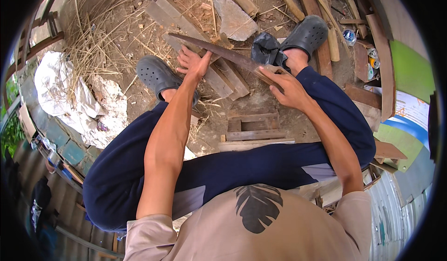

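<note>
Handsaw gripped in right hand, left hand spread over wooden planks

Dark handsaw — aslant over planks

There is one handsaw with a long, dark, toothed metal blade; two bare hands, one left hand and one right hand; two dark-grey perforated rubber clogs; one flat, angular grey stone slab; one crumpled black plastic bag; one black leaf print. The weathered, flat wooden boards overlap too much to count exactly.
</note>
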`<control>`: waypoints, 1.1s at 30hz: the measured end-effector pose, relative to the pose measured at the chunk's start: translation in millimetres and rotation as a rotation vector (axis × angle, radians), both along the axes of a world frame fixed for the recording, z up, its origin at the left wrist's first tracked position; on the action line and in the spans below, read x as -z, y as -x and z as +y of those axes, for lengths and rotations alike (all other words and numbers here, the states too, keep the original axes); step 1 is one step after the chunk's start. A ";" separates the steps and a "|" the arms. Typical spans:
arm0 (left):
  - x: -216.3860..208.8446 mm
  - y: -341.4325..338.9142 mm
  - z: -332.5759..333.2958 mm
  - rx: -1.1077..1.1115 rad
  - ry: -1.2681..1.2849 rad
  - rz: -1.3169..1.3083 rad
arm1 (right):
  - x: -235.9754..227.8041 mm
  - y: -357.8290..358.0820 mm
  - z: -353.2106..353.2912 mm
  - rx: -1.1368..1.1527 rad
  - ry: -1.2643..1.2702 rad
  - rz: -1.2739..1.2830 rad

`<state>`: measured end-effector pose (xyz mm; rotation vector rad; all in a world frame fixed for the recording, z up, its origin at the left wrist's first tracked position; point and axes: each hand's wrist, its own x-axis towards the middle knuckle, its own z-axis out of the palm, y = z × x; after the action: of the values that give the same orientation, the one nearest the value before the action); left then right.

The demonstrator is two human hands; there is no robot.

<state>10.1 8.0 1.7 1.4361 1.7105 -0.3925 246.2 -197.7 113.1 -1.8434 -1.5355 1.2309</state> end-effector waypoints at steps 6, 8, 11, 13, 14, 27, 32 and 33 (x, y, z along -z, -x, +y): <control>0.7 -2.8 -2.0 0.033 0.005 0.042 | 13.1 16.2 8.2 0.222 -0.075 -0.033; 1.5 -3.4 -1.1 0.016 0.011 0.039 | 11.5 18.9 8.7 0.202 -0.113 -0.114; -2.9 -6.3 -0.2 -0.022 0.022 0.039 | 1.9 19.7 9.6 0.157 -0.036 -0.186; -3.3 -7.4 -0.3 -0.036 0.034 0.035 | 1.3 18.2 7.6 0.158 -0.032 -0.198; -3.4 -8.1 0.4 -0.038 0.041 0.034 | 7.9 16.7 1.9 0.174 -0.077 -0.191; -1.4 -11.7 1.8 -0.059 0.042 0.071 | 12.9 23.8 14.0 0.219 -0.177 -0.112; -4.0 -14.0 0.8 -0.060 0.044 0.071 | 7.2 10.5 -16.0 0.202 -0.046 -0.180; -4.3 -13.9 1.4 -0.054 0.043 0.070 | 4.6 12.2 -13.9 0.213 -0.066 -0.173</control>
<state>24.0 9.3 6.0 1.3564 1.7821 -0.4515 234.0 -211.6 108.4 -2.0533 -1.4031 0.9356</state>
